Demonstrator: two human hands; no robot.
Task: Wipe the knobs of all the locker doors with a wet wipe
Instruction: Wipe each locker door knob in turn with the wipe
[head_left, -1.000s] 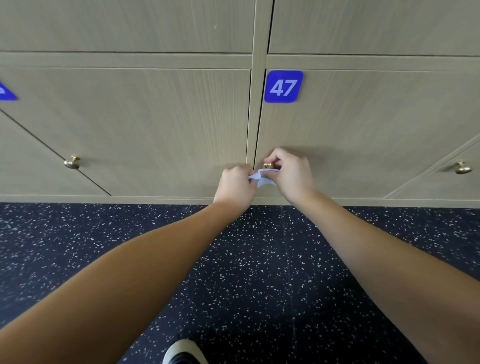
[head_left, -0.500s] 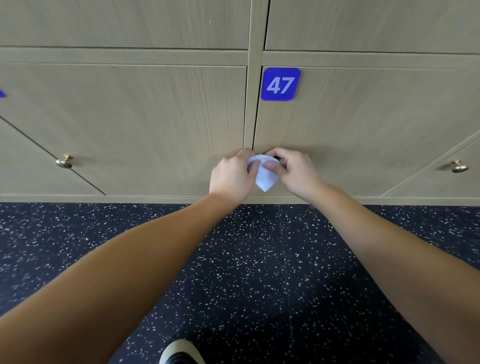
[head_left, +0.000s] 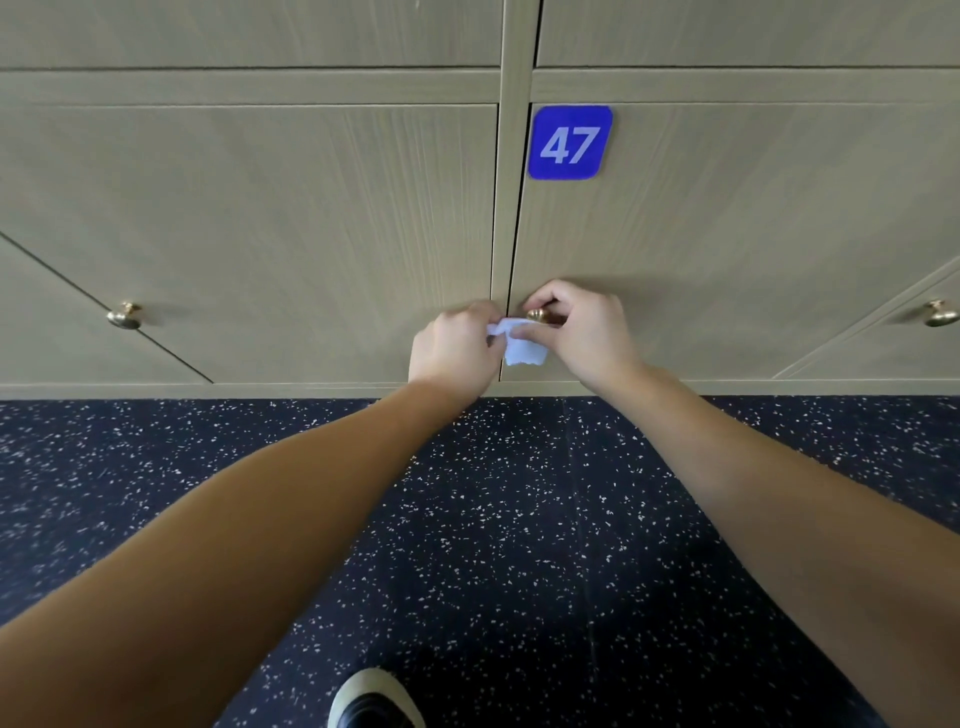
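A pale blue wet wipe (head_left: 522, 345) is stretched between my two hands just under the brass knob (head_left: 538, 315) of locker door 47 (head_left: 727, 234). My left hand (head_left: 454, 351) pinches the wipe's left end. My right hand (head_left: 584, 330) curls around the knob from the right and grips the wipe's other end against it. Part of the knob shows above the wipe. Two more brass knobs sit on neighbouring doors, one at the left (head_left: 124, 315) and one at the far right (head_left: 939, 313).
Beige wood-grain locker doors fill the upper view, with a blue number plate 47 (head_left: 570, 142). Below them runs a dark speckled floor (head_left: 519, 545). The toe of my shoe (head_left: 374, 699) shows at the bottom edge.
The wipe covered the knob half a second ago; now it has slid down below it and the brass knob shows again. Both hands stay at the knob.
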